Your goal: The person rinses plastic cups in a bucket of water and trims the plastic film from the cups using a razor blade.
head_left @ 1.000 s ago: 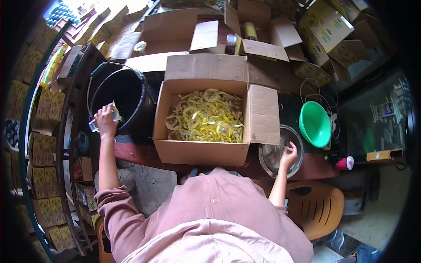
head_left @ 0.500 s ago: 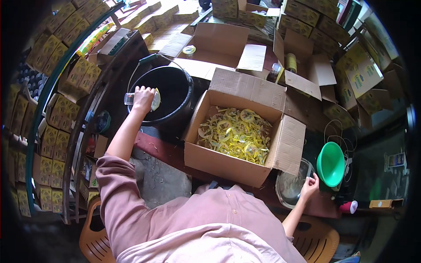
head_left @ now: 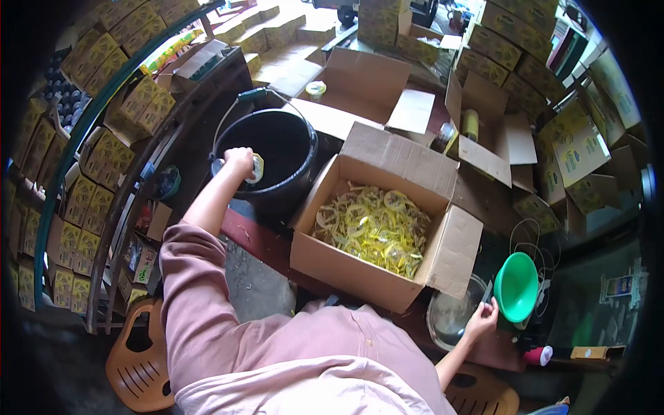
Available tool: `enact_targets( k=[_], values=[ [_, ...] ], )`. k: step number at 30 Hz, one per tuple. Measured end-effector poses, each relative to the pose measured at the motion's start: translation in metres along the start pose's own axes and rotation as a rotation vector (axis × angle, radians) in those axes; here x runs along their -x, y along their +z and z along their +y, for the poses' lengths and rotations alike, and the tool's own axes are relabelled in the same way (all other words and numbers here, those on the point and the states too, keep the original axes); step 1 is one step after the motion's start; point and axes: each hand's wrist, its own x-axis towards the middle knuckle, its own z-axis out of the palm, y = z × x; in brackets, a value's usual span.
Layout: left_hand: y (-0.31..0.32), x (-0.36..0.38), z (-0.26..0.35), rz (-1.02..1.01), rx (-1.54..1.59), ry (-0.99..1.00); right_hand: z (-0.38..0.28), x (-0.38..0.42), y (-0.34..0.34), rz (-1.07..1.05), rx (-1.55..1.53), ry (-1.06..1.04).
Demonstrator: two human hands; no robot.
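Observation:
My left hand (head_left: 238,164) is wrapped around a clear plastic cup with a yellow-and-white printed lid (head_left: 258,169). It holds the cup on its side over the near left rim of a black bucket (head_left: 309,158). On the other side, the fingers of my right hand (head_left: 482,319) pinch a thin grey blade-like strip (head_left: 487,292), close to the green bowl (head_left: 517,287). A round clear lid or shallow dish (head_left: 446,318) lies just left of that hand. Between my hands stands an open cardboard box (head_left: 353,273) filled with yellow-printed plastic film scraps (head_left: 377,228).
Open cartons (head_left: 366,76) stand behind the box, one with a small lidded cup (head_left: 315,88). A jar (head_left: 445,135) is beside another carton (head_left: 484,162). Shelves (head_left: 114,200) of yellow printed boxes line the left. A pink-and-white spool (head_left: 539,355) sits at the right edge.
The view has shifted slightly. My left hand has turned the cup, so its clear body is now mostly hidden behind the hand. My right hand stays beside the green bowl, pinching the strip.

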Motion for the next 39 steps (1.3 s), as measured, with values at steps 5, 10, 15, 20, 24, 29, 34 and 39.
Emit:
enact_targets(
  k=[5,10,15,20,24,29,34,39],
  values=[
    [-0.003,-0.012,0.012,-0.027,-0.070,-0.045,-0.002,0.005,-0.006,0.023,0.050,-0.035],
    [-0.009,-0.003,0.023,-0.104,-0.051,-0.035,-0.004,0.003,-0.008,0.036,0.020,-0.058],
    [-0.018,0.005,0.020,-0.231,-0.002,-0.030,-0.012,0.005,-0.010,0.023,0.023,-0.026],
    [-0.011,0.008,0.016,-0.069,0.058,-0.045,-0.020,0.003,-0.009,0.011,0.019,-0.003],
    [-0.010,0.008,0.016,-0.038,0.099,-0.066,-0.017,0.005,-0.005,-0.002,-0.001,-0.011],
    [-0.016,0.018,0.020,-0.049,0.100,-0.071,-0.009,0.013,-0.002,-0.026,0.001,-0.020],
    [-0.016,0.018,0.024,-0.044,0.098,-0.063,-0.006,0.013,0.000,-0.035,-0.024,-0.010],
    [-0.020,0.018,0.018,-0.137,0.065,0.001,-0.014,0.009,-0.002,-0.013,0.006,-0.014]
  ],
)
